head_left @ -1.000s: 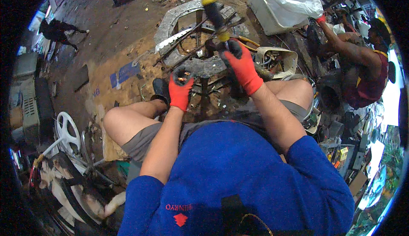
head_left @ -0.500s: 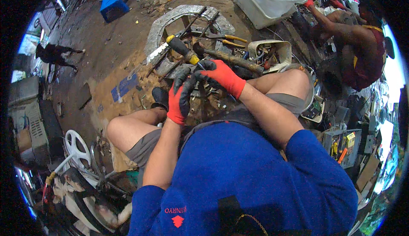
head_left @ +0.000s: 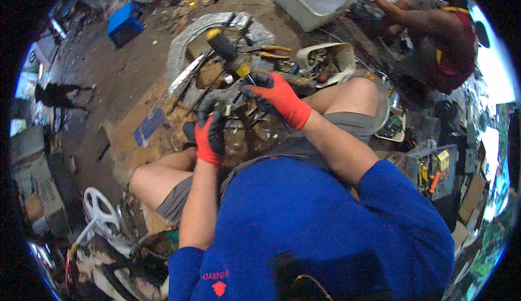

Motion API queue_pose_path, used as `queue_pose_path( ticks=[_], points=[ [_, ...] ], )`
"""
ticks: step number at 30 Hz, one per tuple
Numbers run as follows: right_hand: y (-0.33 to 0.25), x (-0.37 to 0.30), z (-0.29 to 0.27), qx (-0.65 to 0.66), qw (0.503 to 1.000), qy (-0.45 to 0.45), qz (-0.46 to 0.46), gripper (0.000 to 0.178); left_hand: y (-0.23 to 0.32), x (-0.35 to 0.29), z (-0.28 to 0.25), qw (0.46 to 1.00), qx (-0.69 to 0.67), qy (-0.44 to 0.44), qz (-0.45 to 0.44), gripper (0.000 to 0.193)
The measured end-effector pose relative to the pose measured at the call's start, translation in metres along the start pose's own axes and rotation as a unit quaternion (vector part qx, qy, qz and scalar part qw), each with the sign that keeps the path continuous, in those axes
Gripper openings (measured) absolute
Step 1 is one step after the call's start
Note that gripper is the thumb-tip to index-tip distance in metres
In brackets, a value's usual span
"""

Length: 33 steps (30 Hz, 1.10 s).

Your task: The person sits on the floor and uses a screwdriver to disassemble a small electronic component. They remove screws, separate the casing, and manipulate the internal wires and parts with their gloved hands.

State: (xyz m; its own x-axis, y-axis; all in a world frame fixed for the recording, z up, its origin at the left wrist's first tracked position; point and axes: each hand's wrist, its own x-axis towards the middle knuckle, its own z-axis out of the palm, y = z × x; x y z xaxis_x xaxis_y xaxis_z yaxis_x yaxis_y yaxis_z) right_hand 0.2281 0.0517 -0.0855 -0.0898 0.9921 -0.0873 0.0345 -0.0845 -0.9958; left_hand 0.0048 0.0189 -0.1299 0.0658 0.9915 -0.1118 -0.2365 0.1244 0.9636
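Here your right hand (head_left: pixel 275 96) grips the screwdriver (head_left: pixel 229 54) by its shaft, the handle tilted up and away, above the metal ring (head_left: pixel 178 54). Your left hand (head_left: pixel 209 132) sits near it, fingers curled; whether they pinch anything, I can't tell. Looks like close tool handling; the next move probably calls for steady left fingers.

Brown dirt floor (head_left: pixel 127 65), small scraps (head_left: pixel 214 0) scattered nr. top edge. L side: tan board (head_left: pixel 127 139) w/ blue patch (head_left: pixel 150 128), flat on floor; dark flat piece (head_left: pixel 102 142) just beside it. Approx. ctr.: grey metal ring (head_left: pixel 178 56). Blue crate (head_left: pixel 125 24) upper L, white tub (head_left: pixel 304 12) upper R of ctr., both on floor too.
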Motion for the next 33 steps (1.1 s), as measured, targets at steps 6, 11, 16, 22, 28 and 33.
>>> queue_pose_path(
  ticks=[6, 11, 16, 22, 28, 33],
  points=[
    [-0.104, -0.015, -0.13, -0.166, 0.955, 0.24, -0.057, 0.038, -0.031, -0.001, -0.026, 1.0, -0.007, -0.015, 0.022, 0.036],
    [-0.084, 0.0, -0.271, -0.32, 0.886, 0.323, -0.092, 0.035, -0.035, 0.0, -0.027, 0.979, 0.14, 0.147, 0.004, 0.046],
    [0.024, 0.03, -0.375, -0.375, 0.872, 0.313, 0.021, 0.035, -0.041, -0.001, -0.008, 0.948, 0.25, 0.188, 0.052, 0.051],
    [0.075, 0.04, -0.409, -0.417, 0.835, 0.35, 0.083, 0.037, -0.05, 0.009, -0.008, 0.93, 0.315, 0.174, 0.074, 0.07],
    [0.006, 0.043, -0.395, -0.42, 0.834, 0.356, -0.026, 0.036, -0.059, 0.013, -0.024, 0.926, 0.315, 0.189, 0.084, 0.068],
    [-0.112, 0.015, -0.262, -0.103, 0.956, 0.193, -0.197, 0.031, -0.054, 0.014, -0.014, 0.931, 0.295, 0.194, 0.092, 0.074]
  ],
)
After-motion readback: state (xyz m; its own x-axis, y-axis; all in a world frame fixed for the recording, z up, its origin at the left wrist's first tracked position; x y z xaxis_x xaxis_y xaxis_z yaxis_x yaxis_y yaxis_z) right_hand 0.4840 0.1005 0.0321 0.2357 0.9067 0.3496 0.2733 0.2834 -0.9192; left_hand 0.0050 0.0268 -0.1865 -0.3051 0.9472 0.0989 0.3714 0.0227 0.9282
